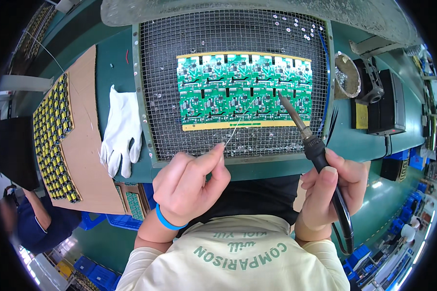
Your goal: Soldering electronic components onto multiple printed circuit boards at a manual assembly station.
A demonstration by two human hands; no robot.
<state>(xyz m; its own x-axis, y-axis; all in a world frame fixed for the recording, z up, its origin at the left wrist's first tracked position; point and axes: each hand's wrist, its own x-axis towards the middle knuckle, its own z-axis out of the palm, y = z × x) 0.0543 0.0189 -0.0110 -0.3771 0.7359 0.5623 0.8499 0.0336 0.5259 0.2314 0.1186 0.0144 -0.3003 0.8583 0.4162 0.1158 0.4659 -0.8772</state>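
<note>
A green circuit board panel with two rows of boards and tan edge strips lies on a dark wire mesh tray. My left hand, with a blue wristband, pinches a thin length of solder wire that slants up over the panel's lower row. In my right hand is a soldering iron, held by its black handle like a pen. Its metal tip reaches the panel near the gap between the rows, right of the middle; whether it touches, I cannot tell.
White gloves lie left of the tray. Farther left, cardboard carries rows of yellow-and-black components. A round container and a black soldering station stand at the right. A grey duct crosses the top. Another person is at the lower left.
</note>
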